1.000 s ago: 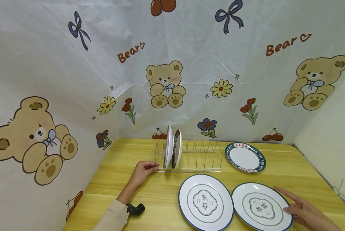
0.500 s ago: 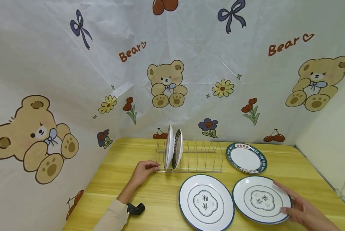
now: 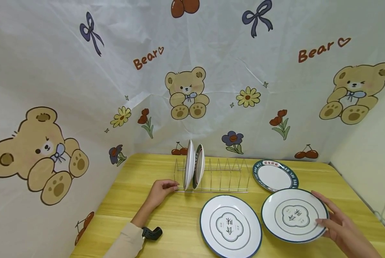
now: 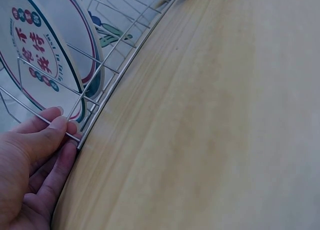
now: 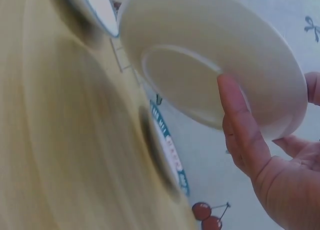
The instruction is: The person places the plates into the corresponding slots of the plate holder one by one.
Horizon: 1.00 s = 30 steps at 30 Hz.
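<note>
My right hand (image 3: 337, 222) grips the right edge of a white plate (image 3: 294, 215) with a blue-green rim and a flower-shaped emblem. In the right wrist view the plate's underside (image 5: 200, 54) faces the camera, raised off the table, with fingers spread beneath it. My left hand (image 3: 161, 191) pinches the front left corner of a wire dish rack (image 3: 219, 191); the left wrist view shows thumb and fingers (image 4: 55, 132) on the wire. Two plates stand upright in the rack's left slots: a white plate (image 3: 189, 165) and a plate with a dark green patterned rim (image 3: 198, 166).
A second emblem plate (image 3: 230, 225) lies flat in front of the rack. At the back right lies a green-rimmed plate (image 3: 274, 175), partly overlapped by the held one in the head view. A bear-printed cloth (image 3: 218, 71) rises behind the wooden table (image 3: 176, 222).
My right hand has lifted its plate from the table and moved it slightly away from me, toward the green-rimmed plate. The left hand stays on the rack corner.
</note>
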### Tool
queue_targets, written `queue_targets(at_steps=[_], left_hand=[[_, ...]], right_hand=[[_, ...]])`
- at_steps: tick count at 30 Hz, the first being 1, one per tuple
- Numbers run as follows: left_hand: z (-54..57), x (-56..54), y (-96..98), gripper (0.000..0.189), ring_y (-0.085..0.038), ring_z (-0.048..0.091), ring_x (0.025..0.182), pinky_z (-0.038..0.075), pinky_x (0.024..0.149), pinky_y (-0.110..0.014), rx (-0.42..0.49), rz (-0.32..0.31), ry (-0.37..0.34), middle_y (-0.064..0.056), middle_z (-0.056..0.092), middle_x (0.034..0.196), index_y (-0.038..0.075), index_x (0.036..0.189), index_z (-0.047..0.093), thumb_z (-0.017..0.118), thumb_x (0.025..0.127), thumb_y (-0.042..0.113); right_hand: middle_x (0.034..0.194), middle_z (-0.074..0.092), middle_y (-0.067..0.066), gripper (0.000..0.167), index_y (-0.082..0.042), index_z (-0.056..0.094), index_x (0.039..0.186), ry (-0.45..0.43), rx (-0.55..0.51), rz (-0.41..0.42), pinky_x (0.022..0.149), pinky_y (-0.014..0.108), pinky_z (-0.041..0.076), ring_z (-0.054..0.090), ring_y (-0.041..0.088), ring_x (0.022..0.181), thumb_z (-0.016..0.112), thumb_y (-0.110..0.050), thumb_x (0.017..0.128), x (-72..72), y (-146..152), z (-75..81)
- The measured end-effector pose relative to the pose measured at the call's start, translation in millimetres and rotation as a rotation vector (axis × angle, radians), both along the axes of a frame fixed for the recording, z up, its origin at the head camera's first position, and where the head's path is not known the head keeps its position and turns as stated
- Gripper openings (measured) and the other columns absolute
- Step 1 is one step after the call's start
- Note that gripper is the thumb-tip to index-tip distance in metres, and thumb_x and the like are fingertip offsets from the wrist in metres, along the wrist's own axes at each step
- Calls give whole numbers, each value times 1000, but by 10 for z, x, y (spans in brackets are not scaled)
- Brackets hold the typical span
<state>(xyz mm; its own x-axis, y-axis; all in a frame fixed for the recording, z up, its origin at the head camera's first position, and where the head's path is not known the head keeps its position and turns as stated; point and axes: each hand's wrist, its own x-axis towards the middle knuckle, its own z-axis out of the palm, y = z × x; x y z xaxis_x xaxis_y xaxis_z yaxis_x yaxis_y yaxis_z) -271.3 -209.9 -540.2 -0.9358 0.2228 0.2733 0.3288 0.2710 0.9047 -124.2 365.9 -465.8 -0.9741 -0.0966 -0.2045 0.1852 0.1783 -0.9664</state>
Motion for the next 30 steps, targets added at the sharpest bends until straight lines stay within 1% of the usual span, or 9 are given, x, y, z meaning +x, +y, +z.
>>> queue_targets(at_steps=[2,4,8,10,14,17,21,25,30], left_hand=[[76,52,29,14,-38,70,96,59,81,-31,-15,11,-4,-21,74,104,-7,105,75,70,93,-3],[127,83,38,13,-36,71,95,59,81,-30,-11,12,0,-20,75,103,-6,105,76,70,93,-3],[103,62,36,13,-29,72,93,58,80,-27,-14,24,4,-17,76,102,-4,104,77,71,92,-2],[94,56,37,13,-27,72,93,58,80,-26,-16,26,3,-16,76,102,-3,103,77,72,92,-1],[82,54,49,12,-26,71,93,57,79,-25,-22,33,2,-15,76,101,-2,103,77,72,92,-1],[88,63,54,13,-27,71,93,57,79,-25,-22,31,0,-16,76,102,-2,103,77,72,92,-1],[106,77,47,13,-29,71,93,58,79,-27,-17,20,3,-18,76,102,-3,104,77,71,92,-1],[115,74,34,13,-30,72,92,58,79,-28,-7,21,10,-18,76,100,-4,103,77,72,91,-1],[-1,-14,13,13,-34,71,92,59,79,-31,-12,27,13,-19,75,100,-5,103,76,72,92,-2]], right_hand=[[149,16,-18,71,-38,11,163,36,-8,7,82,38,61,61,6,97,46,-10,108,7,-49,65],[148,21,-13,69,-36,15,163,68,-23,16,81,36,61,62,7,99,46,-9,108,4,-107,143],[142,32,-8,66,-33,22,162,127,-70,33,81,36,61,64,11,102,47,-6,107,-20,-221,284],[140,36,-10,66,-31,23,162,156,-103,49,82,36,61,63,12,103,47,-4,107,-31,-264,342],[136,45,-6,66,-26,24,162,224,-156,85,79,37,61,65,15,102,46,1,106,-56,-344,441],[136,46,-3,66,-23,25,162,265,-174,91,76,37,61,66,16,100,46,3,105,-83,-409,511],[135,44,-2,66,-25,28,161,286,-191,73,74,36,62,66,16,98,47,3,104,-128,-495,599],[135,45,0,67,-25,29,161,309,-209,84,74,36,61,66,18,98,48,4,104,-178,-589,676],[136,43,3,68,-24,28,161,322,-207,91,74,36,62,65,16,100,50,4,103,-233,-717,766]])
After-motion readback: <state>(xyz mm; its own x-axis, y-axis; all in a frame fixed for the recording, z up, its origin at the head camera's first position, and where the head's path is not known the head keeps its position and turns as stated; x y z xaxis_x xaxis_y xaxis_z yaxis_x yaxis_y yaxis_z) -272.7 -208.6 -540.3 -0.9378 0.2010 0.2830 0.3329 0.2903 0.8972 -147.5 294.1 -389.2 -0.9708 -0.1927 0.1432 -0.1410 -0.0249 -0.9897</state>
